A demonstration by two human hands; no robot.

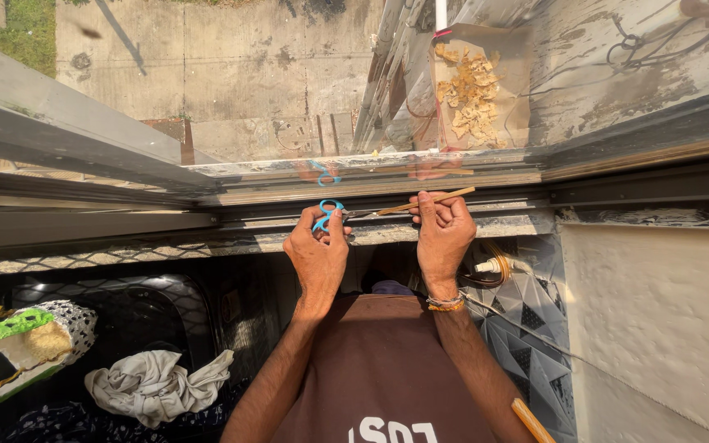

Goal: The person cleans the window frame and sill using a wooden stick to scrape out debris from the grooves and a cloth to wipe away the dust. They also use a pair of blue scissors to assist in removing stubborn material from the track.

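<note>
At the window sill (453, 228), the left hand (317, 258) is closed through the loops of blue-handled scissors (327, 215) while the right hand (445, 234) pinches a thin wooden stick (425, 201), held level so the blades can meet its end.

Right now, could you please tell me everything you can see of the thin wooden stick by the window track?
The thin wooden stick is pale tan, straight and slender, and looks like bare wood. It lies nearly level, its right end slightly higher, over the metal window track. The right hand pinches it near the middle. Its left end meets the tips of the blue-handled scissors in the left hand. A faint reflection shows in the glass above.
</note>
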